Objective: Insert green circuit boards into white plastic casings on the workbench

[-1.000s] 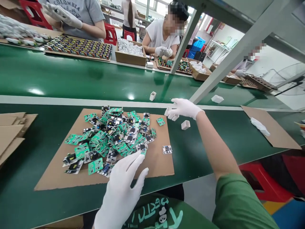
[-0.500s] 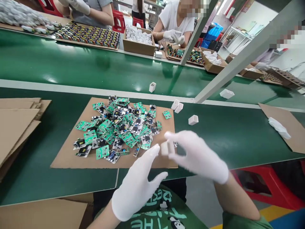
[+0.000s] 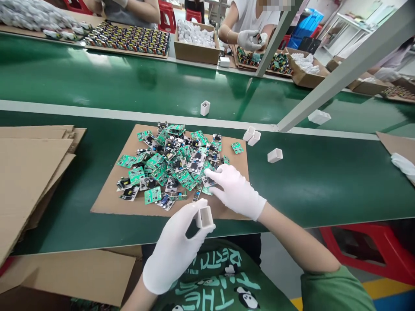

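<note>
My left hand (image 3: 181, 246), in a white glove, holds a small white plastic casing (image 3: 205, 217) between thumb and fingers, its open end toward me. At the right side of a heap of green circuit boards (image 3: 160, 166), my gloved right hand (image 3: 235, 190) has its thumb and fingertips around the edges of one circuit board (image 3: 208, 181). That board still lies among the others. The heap rests on a cardboard sheet (image 3: 108, 201). One loose board (image 3: 237, 147) lies apart at the sheet's right.
White casings (image 3: 275, 155) stand right of the sheet, and another casing (image 3: 205, 108) is on the green belt (image 3: 129, 82). Stacked cardboard (image 3: 29, 168) lies at left. A slanted metal post (image 3: 343, 69) rises at right. Across the belt, co-workers sit behind boxes (image 3: 196, 51) and trays.
The casing has passed from my right hand to my left, which has closed on it. My right hand has moved left to the boards. The view has shifted slightly.
</note>
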A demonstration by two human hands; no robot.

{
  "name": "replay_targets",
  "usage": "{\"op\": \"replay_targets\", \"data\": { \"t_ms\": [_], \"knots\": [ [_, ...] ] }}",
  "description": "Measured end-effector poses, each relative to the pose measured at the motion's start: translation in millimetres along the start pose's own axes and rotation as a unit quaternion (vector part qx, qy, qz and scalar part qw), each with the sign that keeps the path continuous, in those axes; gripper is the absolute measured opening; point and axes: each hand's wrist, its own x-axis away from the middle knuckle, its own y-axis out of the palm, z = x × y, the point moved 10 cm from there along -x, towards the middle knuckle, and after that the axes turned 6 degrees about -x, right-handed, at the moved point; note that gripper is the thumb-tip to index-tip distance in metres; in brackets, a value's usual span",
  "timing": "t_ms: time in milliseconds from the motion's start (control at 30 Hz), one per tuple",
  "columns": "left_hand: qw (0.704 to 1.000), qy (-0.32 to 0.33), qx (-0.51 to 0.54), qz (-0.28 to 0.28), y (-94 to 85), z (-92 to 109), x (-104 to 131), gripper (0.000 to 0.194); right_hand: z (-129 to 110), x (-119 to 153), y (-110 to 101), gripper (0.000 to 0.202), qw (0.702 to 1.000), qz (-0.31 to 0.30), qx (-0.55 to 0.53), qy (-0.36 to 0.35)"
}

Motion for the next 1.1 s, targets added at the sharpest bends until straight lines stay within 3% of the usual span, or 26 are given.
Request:
{"op": "replay_targets", "data": {
  "t_ms": [100, 267, 367, 400, 467, 533, 600, 667, 733, 833, 967, 1100],
  "knots": [
    [1.000, -0.008, 0.005, 0.010, -4.2, -2.7, 1.2, 0.040, -1.5, 2.3, -2.7, 0.031, 1.000, -0.007, 0.023, -0.018],
    [1.000, -0.010, 0.007, 0.025, -11.6, -6.0, 0.1, 0.039, 10.2, 26.5, -14.5, 0.041, 0.997, -0.045, 0.029, -0.053],
    [1.000, -0.005, 0.011, 0.025, -9.9, -4.6, -1.3, 0.040, 10.6, 44.6, -14.7, 0.046, 0.995, -0.070, -0.041, -0.066],
    [1.000, -0.003, 0.012, 0.024, -8.4, -3.7, -1.7, 0.040, 8.1, 49.4, -14.5, 0.043, 0.992, -0.063, -0.085, -0.068],
    [1.000, 0.001, 0.014, 0.018, -4.3, -1.7, -2.5, 0.039, 7.7, 55.3, -18.0, 0.033, 0.990, 0.008, -0.135, -0.040],
    [1.000, 0.005, 0.016, 0.011, -0.4, -0.2, -3.0, 0.040, 12.6, 60.6, -20.7, 0.035, 0.990, 0.109, -0.089, 0.032],
    [1.000, 0.010, 0.015, 0.007, 1.2, 1.0, -3.0, 0.040, 14.2, 64.7, -17.2, 0.053, 0.979, 0.170, -0.002, 0.109],
    [1.000, 0.012, 0.008, 0.010, -0.2, 1.2, -2.8, 0.040, 11.0, 62.3, -7.7, 0.053, 0.973, 0.172, 0.049, 0.149],
    [1.000, 0.011, 0.001, 0.015, -3.1, 1.0, -2.5, 0.041, 6.5, 57.6, -2.7, 0.038, 0.971, 0.167, 0.067, 0.157],
    [1.000, 0.017, 0.002, 0.017, -6.0, 2.2, -2.5, 0.041, -2.3, 54.4, -9.0, 0.014, 0.972, 0.186, 0.069, 0.122],
    [0.999, 0.032, 0.014, 0.024, -7.0, 2.9, -3.7, 0.043, -5.1, 57.1, -21.6, 0.005, 0.972, 0.217, 0.040, 0.080],
    [0.998, 0.036, 0.024, 0.034, -6.9, 0.9, -4.3, 0.046, -1.3, 49.7, -7.3, 0.029, 0.984, 0.163, 0.044, 0.058]
  ]
}}
